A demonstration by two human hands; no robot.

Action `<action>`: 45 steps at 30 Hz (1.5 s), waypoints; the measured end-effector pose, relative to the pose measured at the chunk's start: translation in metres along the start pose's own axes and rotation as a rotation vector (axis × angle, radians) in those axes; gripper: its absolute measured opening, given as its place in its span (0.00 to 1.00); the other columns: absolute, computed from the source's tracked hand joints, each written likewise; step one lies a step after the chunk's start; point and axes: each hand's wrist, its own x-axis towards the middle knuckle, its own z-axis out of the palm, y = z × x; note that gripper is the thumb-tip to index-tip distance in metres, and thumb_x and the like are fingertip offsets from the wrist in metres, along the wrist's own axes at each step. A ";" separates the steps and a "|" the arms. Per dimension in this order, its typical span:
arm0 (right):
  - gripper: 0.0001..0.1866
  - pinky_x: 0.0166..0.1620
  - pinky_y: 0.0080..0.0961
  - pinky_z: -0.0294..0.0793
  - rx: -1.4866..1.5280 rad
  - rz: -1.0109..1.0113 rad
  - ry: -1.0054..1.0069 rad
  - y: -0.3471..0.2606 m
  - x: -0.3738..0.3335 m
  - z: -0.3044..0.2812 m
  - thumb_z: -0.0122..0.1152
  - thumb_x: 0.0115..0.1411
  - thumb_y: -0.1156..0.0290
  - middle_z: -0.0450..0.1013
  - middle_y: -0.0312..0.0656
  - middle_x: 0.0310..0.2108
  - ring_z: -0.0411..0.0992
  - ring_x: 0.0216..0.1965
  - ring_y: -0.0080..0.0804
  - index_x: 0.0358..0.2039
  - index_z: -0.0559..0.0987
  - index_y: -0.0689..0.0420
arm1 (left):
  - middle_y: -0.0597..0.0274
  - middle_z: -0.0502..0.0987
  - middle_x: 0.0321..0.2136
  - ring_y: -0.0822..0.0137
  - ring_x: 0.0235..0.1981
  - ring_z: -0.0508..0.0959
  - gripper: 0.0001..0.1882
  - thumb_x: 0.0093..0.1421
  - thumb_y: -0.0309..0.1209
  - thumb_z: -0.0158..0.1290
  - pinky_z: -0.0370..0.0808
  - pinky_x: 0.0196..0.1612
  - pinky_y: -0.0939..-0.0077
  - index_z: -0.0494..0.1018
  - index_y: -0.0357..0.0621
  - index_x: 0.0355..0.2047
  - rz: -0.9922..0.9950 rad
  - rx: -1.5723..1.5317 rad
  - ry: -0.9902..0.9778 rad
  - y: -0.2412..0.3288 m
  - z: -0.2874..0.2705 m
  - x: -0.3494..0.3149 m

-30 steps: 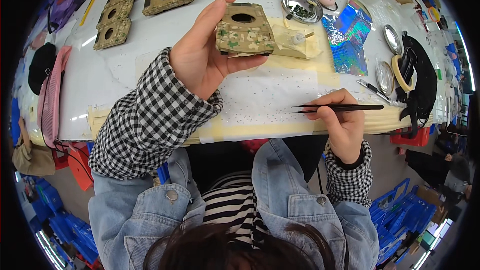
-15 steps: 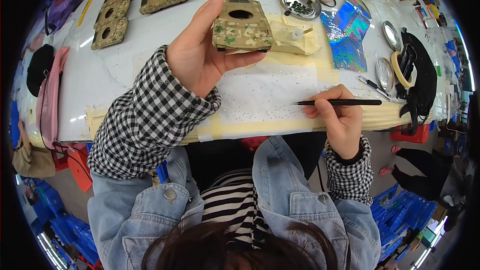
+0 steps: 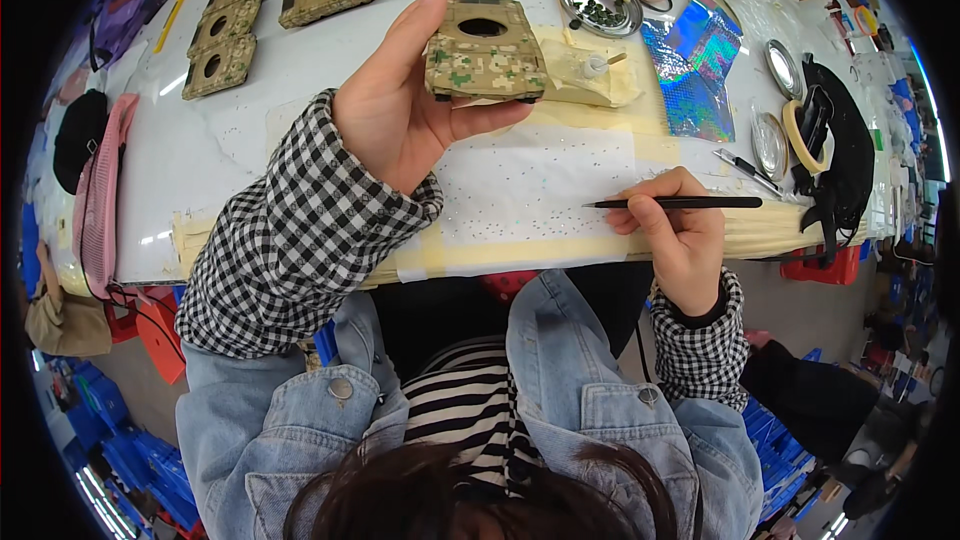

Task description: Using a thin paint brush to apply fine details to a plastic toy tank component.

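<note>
Your left hand (image 3: 400, 115) grips the camouflage tank hull (image 3: 485, 52) above the bench (image 3: 200, 155), fingers wrapped under it, underside hidden. Your right hand (image 3: 675, 235) is closed on a black stylus (image 3: 675, 203) near the bench's front edge, tip over the dotted white sheet (image 3: 530, 190), which lies open.

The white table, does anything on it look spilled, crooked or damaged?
Nothing stands out. Tiny beads dot the white sheet taped to the table under the black stylus in the right hand. The left hand holds a camouflage toy tank body level, and four more lie in tidy rows.
</note>
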 end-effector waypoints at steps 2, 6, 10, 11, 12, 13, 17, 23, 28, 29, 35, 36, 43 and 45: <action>0.06 0.35 0.18 0.75 -0.003 0.000 0.003 0.000 0.000 0.000 0.55 0.60 0.76 0.74 0.43 0.27 0.74 0.30 0.25 0.32 0.72 0.67 | 0.40 0.66 0.52 0.54 0.41 0.78 0.23 0.68 0.43 0.33 0.82 0.39 0.72 0.55 0.47 0.59 0.000 -0.005 -0.002 0.000 0.000 0.000; 0.06 0.35 0.18 0.75 -0.010 -0.002 0.007 0.000 0.001 0.000 0.55 0.60 0.76 0.74 0.43 0.27 0.74 0.30 0.25 0.32 0.72 0.67 | 0.40 0.65 0.52 0.54 0.41 0.78 0.23 0.68 0.43 0.33 0.82 0.39 0.71 0.55 0.48 0.59 -0.001 -0.010 -0.007 0.000 0.000 0.000; 0.06 0.35 0.18 0.75 -0.025 -0.015 -0.009 0.000 0.001 0.000 0.55 0.60 0.76 0.74 0.43 0.26 0.75 0.29 0.25 0.32 0.72 0.68 | 0.40 0.65 0.52 0.54 0.41 0.78 0.23 0.68 0.43 0.33 0.82 0.40 0.71 0.55 0.48 0.59 -0.001 -0.008 -0.010 0.000 -0.001 0.000; 0.06 0.35 0.18 0.75 -0.023 -0.017 -0.007 0.001 0.000 0.000 0.55 0.60 0.76 0.74 0.43 0.26 0.75 0.29 0.25 0.32 0.72 0.68 | 0.40 0.65 0.52 0.53 0.41 0.78 0.23 0.68 0.43 0.32 0.82 0.40 0.71 0.55 0.48 0.59 0.000 -0.006 -0.012 0.000 -0.001 0.000; 0.07 0.35 0.18 0.75 -0.021 -0.018 -0.005 0.001 0.000 0.000 0.55 0.60 0.76 0.74 0.43 0.26 0.75 0.29 0.25 0.32 0.72 0.68 | 0.40 0.65 0.52 0.53 0.41 0.78 0.23 0.68 0.43 0.32 0.82 0.40 0.71 0.55 0.48 0.59 0.001 -0.004 -0.015 0.000 -0.001 0.000; 0.07 0.35 0.18 0.75 -0.020 -0.018 -0.004 0.001 0.000 0.000 0.55 0.60 0.76 0.74 0.43 0.26 0.75 0.29 0.25 0.32 0.72 0.68 | 0.40 0.65 0.52 0.53 0.41 0.78 0.23 0.68 0.43 0.32 0.82 0.40 0.71 0.55 0.48 0.59 0.001 -0.003 -0.017 0.000 -0.001 0.000; 0.07 0.35 0.18 0.75 -0.017 -0.017 0.003 0.001 0.000 0.000 0.55 0.60 0.76 0.74 0.44 0.26 0.75 0.29 0.25 0.32 0.72 0.68 | 0.40 0.65 0.52 0.54 0.41 0.78 0.23 0.68 0.44 0.32 0.82 0.40 0.71 0.54 0.48 0.59 -0.001 0.003 -0.022 0.000 -0.002 0.000; 0.07 0.35 0.18 0.75 -0.008 -0.027 0.002 0.002 0.000 0.000 0.55 0.60 0.76 0.74 0.44 0.26 0.74 0.29 0.25 0.31 0.72 0.67 | 0.40 0.65 0.52 0.54 0.41 0.78 0.23 0.68 0.44 0.33 0.82 0.40 0.71 0.55 0.48 0.59 -0.003 -0.001 -0.027 0.000 -0.002 0.000; 0.06 0.34 0.18 0.75 0.003 -0.035 0.009 0.004 0.000 -0.001 0.55 0.60 0.75 0.74 0.43 0.26 0.74 0.28 0.25 0.31 0.72 0.67 | 0.41 0.66 0.52 0.54 0.41 0.78 0.23 0.68 0.44 0.33 0.82 0.40 0.72 0.55 0.48 0.58 -0.006 -0.007 -0.014 0.000 -0.001 0.000; 0.06 0.34 0.18 0.75 0.006 -0.035 0.013 0.004 0.000 0.000 0.54 0.61 0.75 0.74 0.43 0.26 0.74 0.28 0.25 0.31 0.72 0.67 | 0.41 0.66 0.52 0.54 0.41 0.78 0.23 0.68 0.44 0.33 0.82 0.40 0.72 0.55 0.48 0.58 -0.007 -0.007 -0.009 0.000 -0.001 -0.001; 0.07 0.33 0.19 0.75 0.039 -0.079 0.098 -0.011 0.004 -0.002 0.53 0.62 0.74 0.74 0.45 0.26 0.75 0.27 0.26 0.32 0.71 0.66 | 0.42 0.66 0.52 0.54 0.41 0.78 0.24 0.67 0.45 0.34 0.82 0.39 0.71 0.55 0.49 0.59 -0.021 0.001 -0.015 0.001 0.001 -0.002; 0.07 0.33 0.19 0.75 0.055 -0.110 0.123 -0.016 0.007 -0.001 0.52 0.62 0.74 0.74 0.45 0.26 0.75 0.27 0.26 0.32 0.71 0.66 | 0.42 0.66 0.52 0.54 0.40 0.78 0.24 0.67 0.45 0.34 0.82 0.39 0.72 0.54 0.49 0.59 -0.022 -0.001 -0.022 0.001 0.001 -0.001; 0.09 0.30 0.20 0.75 0.129 -0.395 0.149 -0.054 0.037 0.017 0.54 0.62 0.70 0.74 0.47 0.26 0.75 0.26 0.28 0.33 0.70 0.65 | 0.48 0.67 0.52 0.55 0.40 0.78 0.24 0.67 0.47 0.32 0.81 0.40 0.68 0.50 0.55 0.61 -0.115 0.056 0.005 0.007 0.014 -0.008; 0.08 0.31 0.19 0.74 0.162 -0.431 0.136 -0.063 0.044 0.026 0.55 0.61 0.72 0.74 0.45 0.27 0.75 0.27 0.27 0.33 0.71 0.65 | 0.48 0.67 0.52 0.55 0.40 0.78 0.25 0.67 0.47 0.32 0.80 0.40 0.68 0.50 0.55 0.61 -0.120 0.056 0.013 0.008 0.017 -0.009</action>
